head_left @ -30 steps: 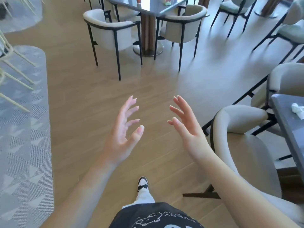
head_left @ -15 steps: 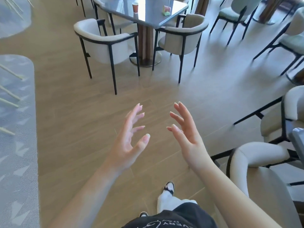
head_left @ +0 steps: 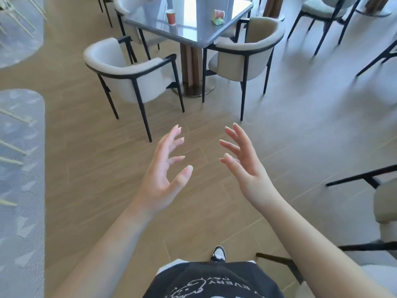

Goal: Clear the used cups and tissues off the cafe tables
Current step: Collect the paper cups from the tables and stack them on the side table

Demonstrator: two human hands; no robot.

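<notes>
Nearest the camera, a black printed shirt (head_left: 214, 284) is filling the bottom edge, and one black-and-white shoe (head_left: 218, 253) is showing just beyond it on the wooden floor (head_left: 300, 136). Both bare forearms are reaching forward over that floor. The left hand (head_left: 163, 175) is hanging in the air with its fingers spread and loosely bent, thumb apart, holding nothing. The right hand (head_left: 247, 166) is facing it, palm inward, fingers likewise spread and slightly bent, and it too is gripping nothing; the two hands are sitting near each other without touching. At the right edge part of a pale armchair (head_left: 384, 203) with a black frame is poking in. At the left a grey patterned rug (head_left: 21, 168) is lying along the floor. Farther on, two pale tub chairs are standing at a grey table: the left chair (head_left: 126, 67) and the right chair (head_left: 247, 52), both pushed close to the table (head_left: 193, 26) on its central pedestal. On the tabletop, well apart from both hands, a red cup (head_left: 171, 16) is standing upright, and a second red cup (head_left: 219, 13) is lying tilted beside something green (head_left: 218, 21) too small to identify.
</notes>
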